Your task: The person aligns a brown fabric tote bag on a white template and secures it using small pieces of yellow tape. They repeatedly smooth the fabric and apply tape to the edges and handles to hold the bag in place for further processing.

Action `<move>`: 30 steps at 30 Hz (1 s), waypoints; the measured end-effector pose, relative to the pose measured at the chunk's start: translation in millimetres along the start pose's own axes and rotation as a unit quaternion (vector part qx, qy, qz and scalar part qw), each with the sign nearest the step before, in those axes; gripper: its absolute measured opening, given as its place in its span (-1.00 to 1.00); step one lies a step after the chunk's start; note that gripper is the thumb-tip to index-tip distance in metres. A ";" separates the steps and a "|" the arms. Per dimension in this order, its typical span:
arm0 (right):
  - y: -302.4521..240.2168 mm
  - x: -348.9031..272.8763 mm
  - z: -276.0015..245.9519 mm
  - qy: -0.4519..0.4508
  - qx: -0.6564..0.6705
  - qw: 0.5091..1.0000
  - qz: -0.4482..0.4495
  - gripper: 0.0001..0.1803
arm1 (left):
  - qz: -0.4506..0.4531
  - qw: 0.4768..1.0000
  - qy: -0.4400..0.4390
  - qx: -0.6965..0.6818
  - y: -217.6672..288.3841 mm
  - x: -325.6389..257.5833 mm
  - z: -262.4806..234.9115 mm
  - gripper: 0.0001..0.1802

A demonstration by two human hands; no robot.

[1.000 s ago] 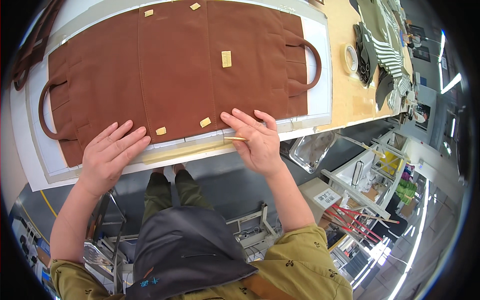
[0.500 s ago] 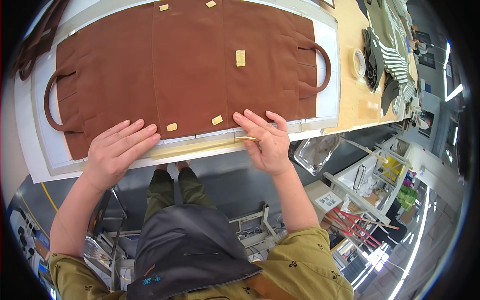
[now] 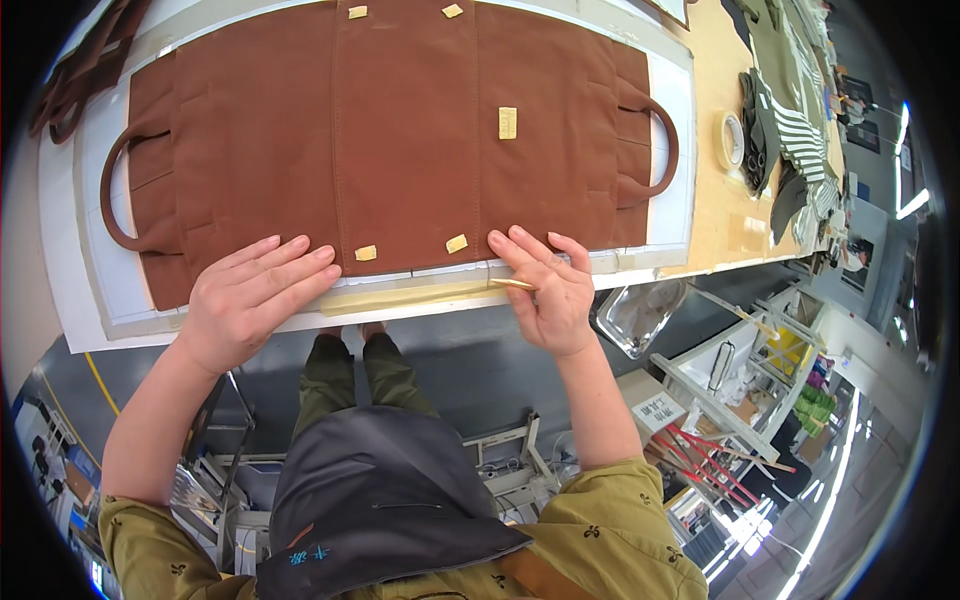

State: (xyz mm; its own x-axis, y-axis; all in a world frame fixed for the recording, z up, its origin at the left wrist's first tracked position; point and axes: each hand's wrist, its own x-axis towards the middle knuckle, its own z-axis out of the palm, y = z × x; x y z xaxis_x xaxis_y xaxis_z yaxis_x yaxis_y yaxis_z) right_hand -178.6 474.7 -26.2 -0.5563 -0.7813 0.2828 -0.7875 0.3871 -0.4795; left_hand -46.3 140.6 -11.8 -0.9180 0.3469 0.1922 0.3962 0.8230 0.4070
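Note:
A flat brown fabric piece (image 3: 400,140) with a looped handle at each end lies spread on a white sheet (image 3: 90,270) on the table. Small tan tape pieces (image 3: 508,122) hold it down. My left hand (image 3: 250,300) lies flat with fingers spread on the fabric's near edge at the left. My right hand (image 3: 545,290) presses the near edge further right and pinches a thin yellow pencil-like stick (image 3: 512,284) between its fingers. A beige strip (image 3: 400,297) runs along the sheet's near edge between my hands.
A roll of tape (image 3: 730,140) and a pile of dark and striped cloth (image 3: 780,120) sit on the wooden tabletop at the right. Dark brown straps (image 3: 60,90) lie at the far left. Below the table edge are metal frames and a clear bag (image 3: 640,315).
The view has shifted so the fabric sits lower and more central. Both hands stay on the fabric's near edge, with the right hand still holding the stick.

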 end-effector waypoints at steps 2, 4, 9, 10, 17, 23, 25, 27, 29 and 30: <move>0.7 0.0 0.5 0.003 0.003 1.000 -0.002 -0.92 | -0.003 1.000 -0.003 0.003 0.6 0.0 -0.8 -0.61; 1.0 0.0 1.2 0.005 0.005 1.000 -0.004 -0.90 | -0.004 1.000 -0.003 0.006 0.7 -0.6 0.2 -0.61; 1.0 -1.5 1.0 0.008 0.003 1.000 -0.004 -0.88 | 0.001 1.000 0.001 0.012 0.7 0.2 1.5 -0.62; 0.9 -1.4 0.8 0.007 0.003 1.000 -0.003 -0.89 | 0.003 1.000 0.001 0.013 0.6 0.2 1.6 -0.61; 0.2 1.1 0.3 -0.002 0.018 1.000 0.016 -0.93 | -0.002 1.000 0.001 0.000 1.0 -0.6 -1.6 -0.60; -0.3 -0.8 1.3 -0.003 0.005 1.000 0.006 -0.89 | -0.006 1.000 -0.008 -0.012 0.1 -1.8 -2.2 -0.58; 0.8 -1.7 2.0 -0.005 0.000 1.000 0.003 -0.88 | -0.006 1.000 -0.006 -0.014 -0.4 -2.4 -1.7 -0.57; 0.3 -0.1 2.9 -0.005 -0.001 1.000 -0.001 -0.88 | -0.005 1.000 -0.005 -0.013 -0.8 -3.5 -1.2 -0.57; -0.1 0.0 3.2 -0.007 -0.003 1.000 -0.002 -0.88 | -0.006 1.000 -0.006 -0.019 -1.4 -3.9 -1.1 -0.57; -0.2 0.0 2.8 -0.008 -0.005 1.000 -0.002 -0.88 | -0.005 1.000 -0.007 -0.022 -1.6 -3.9 -1.1 -0.57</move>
State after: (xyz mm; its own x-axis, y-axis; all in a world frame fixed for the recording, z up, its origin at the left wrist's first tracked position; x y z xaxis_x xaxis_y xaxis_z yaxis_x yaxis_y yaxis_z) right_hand -177.7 473.3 -28.5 -0.5496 -0.7902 0.2711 -0.7918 0.3892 -0.4706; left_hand -43.3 137.4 -12.2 -0.9222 0.3443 0.1759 0.3865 0.8059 0.4486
